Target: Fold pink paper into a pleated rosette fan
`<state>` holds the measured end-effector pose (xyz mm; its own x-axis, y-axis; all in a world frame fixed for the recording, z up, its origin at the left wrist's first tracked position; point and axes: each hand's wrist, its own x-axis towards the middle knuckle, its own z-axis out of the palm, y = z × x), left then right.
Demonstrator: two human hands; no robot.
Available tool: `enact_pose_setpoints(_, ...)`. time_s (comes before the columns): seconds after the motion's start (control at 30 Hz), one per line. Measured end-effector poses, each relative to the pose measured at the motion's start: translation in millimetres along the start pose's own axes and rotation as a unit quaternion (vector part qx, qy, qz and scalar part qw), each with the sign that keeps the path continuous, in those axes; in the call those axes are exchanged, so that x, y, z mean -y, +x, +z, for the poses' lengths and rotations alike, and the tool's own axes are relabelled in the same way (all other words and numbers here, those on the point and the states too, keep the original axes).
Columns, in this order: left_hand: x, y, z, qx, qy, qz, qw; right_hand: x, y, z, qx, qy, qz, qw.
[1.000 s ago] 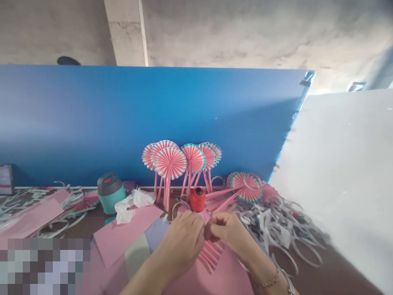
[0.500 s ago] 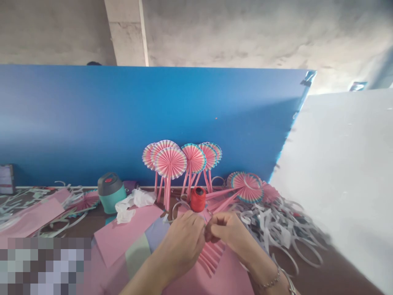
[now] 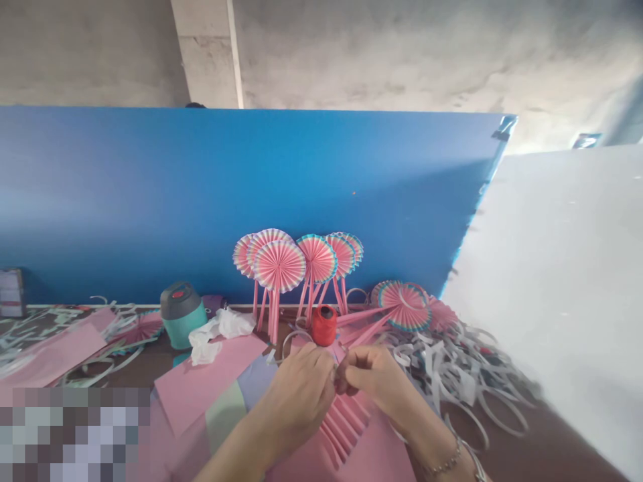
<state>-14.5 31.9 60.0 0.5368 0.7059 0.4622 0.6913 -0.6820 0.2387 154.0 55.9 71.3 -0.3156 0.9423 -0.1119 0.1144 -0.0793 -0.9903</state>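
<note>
Both my hands meet at the lower middle, just in front of a red spool of thread (image 3: 324,327). My left hand (image 3: 304,388) is closed, its fingertips turned inward at the upper end of a pleated pink paper (image 3: 345,432). The pleats spread out below my hands over flat pink sheets (image 3: 382,455). Against the left fingers, my right hand (image 3: 370,375) is closed in a pinch. What lies between its fingertips is too small to make out.
Several round pink paper fans (image 3: 279,266) stand at the blue board (image 3: 321,167); others (image 3: 406,306) lie to the right. White paper strips (image 3: 462,381) heap on the right. A teal container (image 3: 183,318), crumpled tissue (image 3: 221,331) and pink sheets (image 3: 65,348) are on the left.
The pleated pink paper has swung slightly and shows a little lower and wider. My hands have barely moved. A dark rounded shape behind the blue board has shifted right and sunk lower.
</note>
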Motion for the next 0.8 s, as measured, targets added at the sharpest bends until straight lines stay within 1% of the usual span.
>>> enact_pose_setpoints(0.13,0.6,0.0,-1.1,-0.013,-0.001,0.025,1.000,-0.9,1.4,-0.8,-0.004,0.003,0.008,1.000)
enact_pose_setpoints(0.27,0.9,0.3,-1.6,-0.027,0.032,0.062,0.997,-0.1,1.2,-1.3,0.005,0.001,0.006,1.000)
enact_pose_setpoints(0.43,0.6,-0.7,0.2,-0.014,0.042,0.030,0.999,3.8,-1.8,-2.2,0.019,-0.013,0.006,1.000)
enact_pose_setpoints(0.53,-1.4,-1.8,1.4,-0.019,0.053,0.023,0.998,4.1,-2.7,-3.1,0.023,-0.029,0.008,0.999)
enact_pose_setpoints(0.7,-6.6,-3.0,3.6,-0.031,0.098,0.027,0.994,2.0,-3.8,-1.4,-0.001,-0.053,-0.003,0.999)
enact_pose_setpoints(0.8,-7.0,-2.9,5.5,-0.030,0.079,0.021,0.996,1.9,-5.2,0.7,-0.023,-0.074,-0.020,0.997)
